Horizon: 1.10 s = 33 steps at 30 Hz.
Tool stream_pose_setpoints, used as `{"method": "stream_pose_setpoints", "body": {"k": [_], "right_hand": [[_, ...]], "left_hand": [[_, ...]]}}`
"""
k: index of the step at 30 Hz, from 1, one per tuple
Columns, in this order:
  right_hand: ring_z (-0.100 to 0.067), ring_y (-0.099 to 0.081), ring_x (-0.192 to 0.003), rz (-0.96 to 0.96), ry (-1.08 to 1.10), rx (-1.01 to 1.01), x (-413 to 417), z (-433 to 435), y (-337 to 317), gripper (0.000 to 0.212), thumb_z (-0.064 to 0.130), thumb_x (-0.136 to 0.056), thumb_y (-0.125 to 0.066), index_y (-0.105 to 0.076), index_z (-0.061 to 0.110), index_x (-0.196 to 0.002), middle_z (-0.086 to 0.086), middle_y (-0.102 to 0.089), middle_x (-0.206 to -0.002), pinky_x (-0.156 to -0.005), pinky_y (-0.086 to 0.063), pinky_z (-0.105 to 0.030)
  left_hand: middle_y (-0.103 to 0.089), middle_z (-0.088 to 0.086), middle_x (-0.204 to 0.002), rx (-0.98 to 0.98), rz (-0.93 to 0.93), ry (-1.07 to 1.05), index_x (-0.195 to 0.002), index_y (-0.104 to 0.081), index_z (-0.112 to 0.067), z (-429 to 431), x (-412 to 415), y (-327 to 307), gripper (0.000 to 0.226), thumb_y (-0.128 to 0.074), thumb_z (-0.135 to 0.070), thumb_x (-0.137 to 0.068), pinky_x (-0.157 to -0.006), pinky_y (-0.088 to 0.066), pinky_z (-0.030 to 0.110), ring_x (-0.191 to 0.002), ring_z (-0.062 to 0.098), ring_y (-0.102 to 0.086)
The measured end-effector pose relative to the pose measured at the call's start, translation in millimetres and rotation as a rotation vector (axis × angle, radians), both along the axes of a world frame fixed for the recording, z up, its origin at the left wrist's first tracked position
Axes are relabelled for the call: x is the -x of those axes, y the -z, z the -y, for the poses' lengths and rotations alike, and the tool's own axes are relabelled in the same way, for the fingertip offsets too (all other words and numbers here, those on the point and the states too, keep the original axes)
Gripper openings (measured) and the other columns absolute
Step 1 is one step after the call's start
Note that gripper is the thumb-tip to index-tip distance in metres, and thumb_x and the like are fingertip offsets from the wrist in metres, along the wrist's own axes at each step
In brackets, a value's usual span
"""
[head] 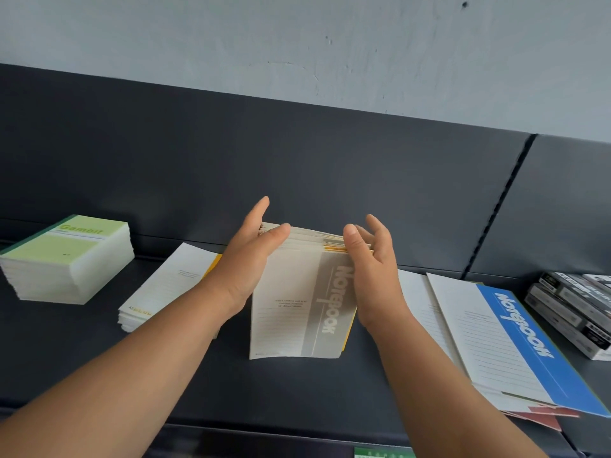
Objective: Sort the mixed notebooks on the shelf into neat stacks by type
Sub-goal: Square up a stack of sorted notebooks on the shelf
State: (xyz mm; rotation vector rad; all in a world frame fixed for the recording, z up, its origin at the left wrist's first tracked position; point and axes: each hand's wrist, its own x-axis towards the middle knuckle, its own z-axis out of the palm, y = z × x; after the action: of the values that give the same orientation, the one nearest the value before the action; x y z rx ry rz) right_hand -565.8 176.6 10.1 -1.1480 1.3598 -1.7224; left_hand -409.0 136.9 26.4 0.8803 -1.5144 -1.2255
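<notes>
A stack of thin notebooks with a grey-banded "Notebook" cover [297,305] stands tilted on the dark shelf [99,358] at the centre, its far edge lifted. My left hand [251,252] presses its left top corner with straight fingers, thumb across the top edge. My right hand [373,259] presses the right top corner the same way. Left of it lies a stack with a white and yellow cover [165,285]. A thick stack of green "Gambit" notebooks [66,256] sits at the far left. Large blue-banded notebooks [496,342] lie fanned at the right.
Dark boxed items [575,312] are piled at the far right of the shelf. A dark back panel [297,160] rises behind the stacks, with a slotted upright [502,206] at the right. A green label [383,452] shows below the shelf's front edge.
</notes>
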Motion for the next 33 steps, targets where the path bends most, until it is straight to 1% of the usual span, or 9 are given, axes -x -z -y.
{"method": "stream_pose_setpoints", "body": {"k": [2, 5, 9, 11, 14, 19, 24, 29, 33], "right_hand": [[-0.012, -0.052, -0.124, -0.023, -0.027, -0.017, -1, -1, 2, 0.056, 0.051, -0.091, -0.057, -0.037, 0.038, -0.142, 0.013, -0.051, -0.133, -0.109, -0.041, -0.043], [-0.014, -0.056, -0.121, -0.026, -0.071, -0.029, 2, 0, 3, 0.068, 0.067, -0.072, -0.061, -0.044, 0.044, -0.134, 0.009, -0.056, -0.132, -0.106, -0.044, -0.046], [-0.017, -0.064, -0.110, -0.089, -0.107, -0.029, 7, 0, 3, 0.075, 0.069, -0.057, -0.069, -0.048, 0.040, -0.123, 0.002, -0.061, -0.124, -0.097, -0.051, -0.043], [-0.015, -0.067, -0.099, -0.132, -0.106, -0.044, 10, -1, 3, 0.064, 0.053, -0.064, -0.082, -0.050, 0.035, -0.117, 0.002, -0.065, -0.114, -0.087, -0.055, -0.035], [-0.016, -0.066, -0.084, -0.175, -0.107, -0.042, 15, -1, 3, 0.039, 0.024, -0.076, -0.081, -0.053, 0.023, -0.103, -0.001, -0.068, -0.100, -0.074, -0.054, -0.030], [-0.016, -0.066, -0.088, -0.172, -0.193, -0.069, 22, -5, 4, 0.032, 0.014, -0.083, -0.075, -0.051, 0.020, -0.105, -0.002, -0.068, -0.099, -0.083, -0.055, -0.036], [-0.017, -0.065, -0.084, -0.124, -0.151, -0.064, 19, -1, 3, 0.028, 0.010, -0.084, -0.073, -0.053, 0.018, -0.101, -0.001, -0.067, -0.093, -0.076, -0.055, -0.033], [-0.019, -0.067, -0.087, -0.107, -0.084, -0.043, 17, 2, -1, 0.029, 0.011, -0.084, -0.073, -0.054, 0.020, -0.103, -0.001, -0.068, -0.096, -0.079, -0.057, -0.036], [-0.005, -0.060, -0.106, -0.314, -0.074, -0.048, 19, -4, 2, 0.063, 0.016, -0.085, -0.073, -0.040, 0.034, -0.135, 0.011, -0.057, -0.119, -0.090, -0.052, -0.025]], "left_hand": [[-0.024, -0.014, -0.154, -0.014, -0.009, 0.033, -0.148, -0.021, -0.044, -1, 0, 2, 0.066, -0.055, -0.039, -0.091, -0.098, -0.023, 0.024, -0.122, -0.004, -0.031], [-0.022, -0.011, -0.156, -0.045, 0.051, 0.095, -0.150, -0.014, -0.043, 5, -5, 2, 0.104, -0.078, -0.047, -0.069, -0.102, -0.024, 0.024, -0.128, 0.000, -0.033], [-0.046, -0.012, -0.135, -0.037, 0.182, 0.094, -0.151, -0.010, -0.038, 12, -11, 0, 0.118, -0.086, -0.027, -0.061, -0.100, -0.034, 0.025, -0.125, 0.011, -0.045], [-0.051, -0.010, -0.123, -0.011, 0.224, 0.040, -0.151, -0.016, -0.034, 14, -13, 0, 0.110, -0.086, -0.016, -0.067, -0.098, -0.041, 0.027, -0.118, 0.013, -0.051], [-0.054, -0.006, -0.124, 0.058, 0.254, -0.060, -0.146, -0.031, -0.027, 14, -13, 0, 0.096, -0.085, -0.017, -0.067, -0.092, -0.046, 0.025, -0.113, 0.013, -0.056], [-0.060, -0.011, -0.117, -0.020, 0.162, 0.013, -0.136, -0.044, -0.027, 7, -18, 8, 0.070, -0.075, -0.005, -0.077, -0.082, -0.045, 0.018, -0.107, 0.005, -0.058], [-0.067, -0.009, -0.111, -0.012, 0.217, -0.003, -0.123, -0.051, -0.030, 7, -19, 13, 0.048, -0.065, -0.004, -0.085, -0.084, -0.049, 0.025, -0.104, 0.010, -0.063], [-0.066, -0.011, -0.111, 0.017, 0.217, -0.014, -0.122, -0.050, -0.032, 10, -16, 6, 0.047, -0.065, -0.006, -0.086, -0.082, -0.049, 0.022, -0.103, 0.007, -0.063], [-0.060, -0.019, -0.116, -0.039, 0.245, 0.055, -0.137, -0.036, -0.035, 10, -17, 9, 0.070, -0.068, -0.003, -0.083, -0.085, -0.043, 0.019, -0.108, 0.000, -0.056]]}}
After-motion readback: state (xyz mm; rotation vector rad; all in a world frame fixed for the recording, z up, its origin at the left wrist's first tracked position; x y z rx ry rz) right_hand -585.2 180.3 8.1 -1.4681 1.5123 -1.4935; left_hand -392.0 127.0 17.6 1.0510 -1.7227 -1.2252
